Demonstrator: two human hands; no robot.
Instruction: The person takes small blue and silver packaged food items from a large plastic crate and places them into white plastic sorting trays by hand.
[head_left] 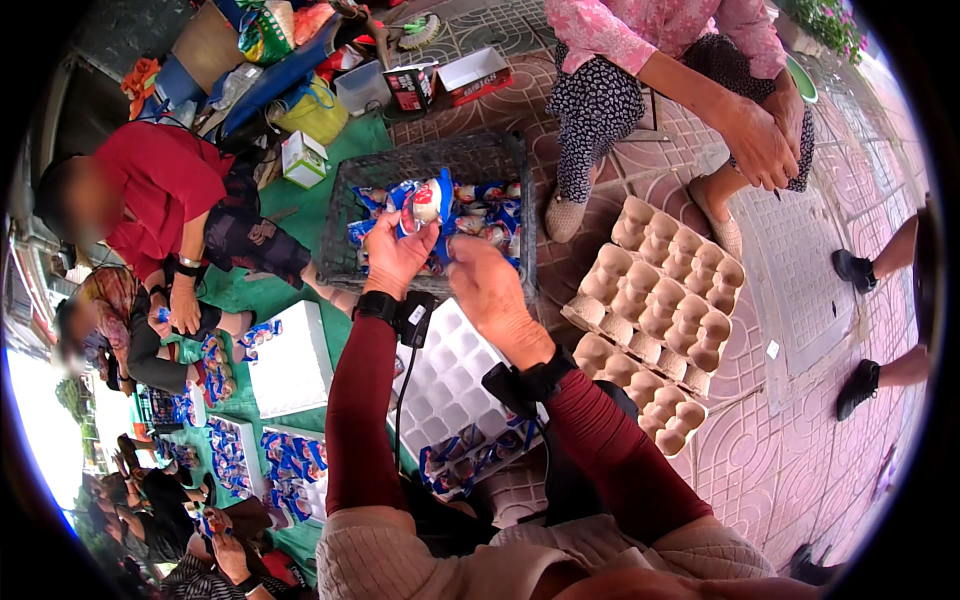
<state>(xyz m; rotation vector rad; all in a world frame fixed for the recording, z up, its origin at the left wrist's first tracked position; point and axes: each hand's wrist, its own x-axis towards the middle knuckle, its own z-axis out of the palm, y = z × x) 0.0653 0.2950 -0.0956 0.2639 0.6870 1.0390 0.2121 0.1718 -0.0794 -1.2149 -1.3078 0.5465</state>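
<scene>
Over the dark plastic crate [345, 215], my left hand [398, 255] holds up an egg in a blue and clear plastic wrapper [427, 205], thumb and fingers closed on it. Close beside it, my right hand [490, 290] has its fingers curled together by a strip of blue plastic; what they grip is hidden and slightly blurred. Several similar wrapped eggs [492, 220] lie loose in the crate below. Under my forearms sits a white tray with round wells [440, 385], and wrapped eggs [465, 450] fill part of its near end.
To the right, brown pulp egg trays [660, 290] lie on the paving. A seated person in a pink top [640, 40] is beyond them. On the left, people work around white trays [290, 360] on a green mat [270, 220]. A white-and-green box [304, 160] stands near the crate.
</scene>
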